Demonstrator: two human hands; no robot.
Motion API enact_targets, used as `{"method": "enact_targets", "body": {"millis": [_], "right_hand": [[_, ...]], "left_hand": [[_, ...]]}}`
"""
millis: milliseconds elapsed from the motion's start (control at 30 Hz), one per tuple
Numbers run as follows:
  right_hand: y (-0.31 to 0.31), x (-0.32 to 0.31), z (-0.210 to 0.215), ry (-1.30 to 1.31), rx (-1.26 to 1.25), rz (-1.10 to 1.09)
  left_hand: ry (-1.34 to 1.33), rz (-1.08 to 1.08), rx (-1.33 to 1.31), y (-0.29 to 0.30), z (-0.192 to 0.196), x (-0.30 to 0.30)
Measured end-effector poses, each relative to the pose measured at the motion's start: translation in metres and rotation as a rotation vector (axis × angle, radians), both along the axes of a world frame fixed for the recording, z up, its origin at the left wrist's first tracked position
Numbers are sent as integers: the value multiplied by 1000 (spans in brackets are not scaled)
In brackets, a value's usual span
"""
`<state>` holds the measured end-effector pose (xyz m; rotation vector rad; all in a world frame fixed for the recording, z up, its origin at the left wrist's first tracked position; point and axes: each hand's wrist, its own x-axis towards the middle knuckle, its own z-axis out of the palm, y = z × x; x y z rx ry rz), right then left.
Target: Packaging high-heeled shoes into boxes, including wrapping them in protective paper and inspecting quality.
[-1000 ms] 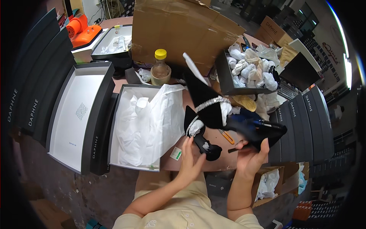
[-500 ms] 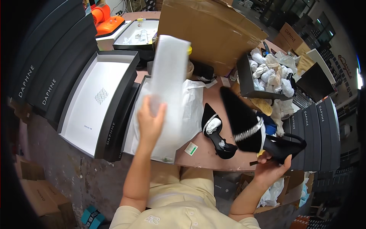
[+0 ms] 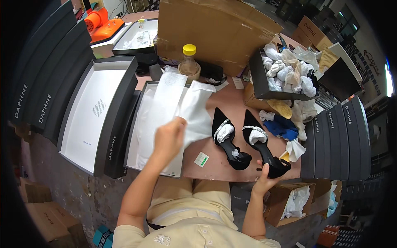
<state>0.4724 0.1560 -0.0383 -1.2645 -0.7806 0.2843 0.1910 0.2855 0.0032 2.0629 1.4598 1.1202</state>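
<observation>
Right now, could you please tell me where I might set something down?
One bare patch of the pink table lies between the toes of the black shoes and the white tag. Another separates the left shoe from the green-and-white card. It is crowded rightward by blue cloth and dark boxes, leftward by the paper-filled open box.

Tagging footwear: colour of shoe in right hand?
The shoe is black with a silvery band, best in head view.

Left hand [image 3: 169,138]: motion-blurred; contact with white paper [image 3: 198,109] unclear. Right hand [image 3: 264,182]: fingers partly hidden by black pump [image 3: 264,153]. Small card [image 3: 201,159], near: print too small. Left shoebox stack [image 3: 37,70]: cropped at top.
</observation>
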Motion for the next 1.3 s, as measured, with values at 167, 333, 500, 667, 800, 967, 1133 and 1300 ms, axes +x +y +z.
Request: {"method": "enact_targets", "body": {"millis": [167, 333, 500, 667, 800, 967, 1133, 1300], "right_hand": [[-1, -9, -12, -15, -31, 40], [3, -13, -20, -52, -88, 48], [4, -5, -27, -171, -320, 40], [-17, 8, 18, -469, -123, -66], [-7, -19, 84, -884, -63, 267], [24, -73, 101, -833, 38, 628], [39, -97, 79, -702, -12, 649], [48, -122, 71, -796, -51, 670]], "left_hand": [[251, 584, 485, 9, 42, -55], [1010, 329, 276, 11, -3, -60], [1145, -43, -37, 11, -52, -76], [872, 16, -189, -3, 17, -43], [849, -126, -339, -13, 0, -47], [716, -185, -389, 15, -10, -68], [526, 25, 6, 12, 25, -74], [461, 296, 493, 14, 60, -67]]}}
